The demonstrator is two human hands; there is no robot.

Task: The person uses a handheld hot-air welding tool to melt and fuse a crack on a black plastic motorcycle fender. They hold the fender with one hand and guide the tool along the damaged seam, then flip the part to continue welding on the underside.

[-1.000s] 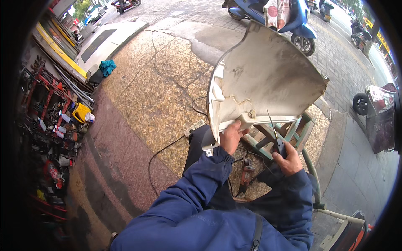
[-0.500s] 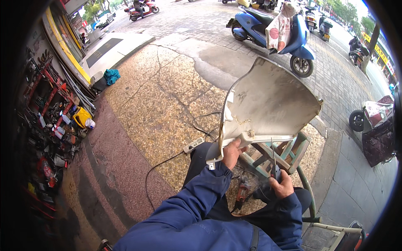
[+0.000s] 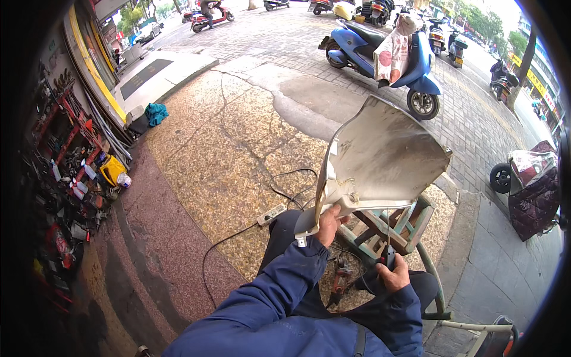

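Observation:
A curved off-white plastic scooter panel (image 3: 386,152), its dirty inner side turned up, is tilted over my lap. My left hand (image 3: 328,225) is closed on its lower left edge, by a moulded boss. A thin-shafted tool with a black handle (image 3: 389,256) is in my right hand (image 3: 395,275), shaft pointing up. The tip reaches close to the panel's lower rim; whether it touches I cannot tell. Beneath the panel stands a worn wooden stool (image 3: 416,223) with flaking green paint. On the ground between my legs lies an orange and black angle grinder (image 3: 340,279).
A white power strip (image 3: 272,214) with black cables lies by my left knee. Tools and bottles crowd a rack (image 3: 65,160) at the left, near a yellow jug (image 3: 112,169). A blue scooter (image 3: 380,53) is parked ahead. Another covered vehicle (image 3: 535,190) stands at the right.
The panel has dropped slightly in the picture along with my left hand. My right hand has shifted a little left and down, and the tool's shaft stands nearly upright. The view has shifted slightly.

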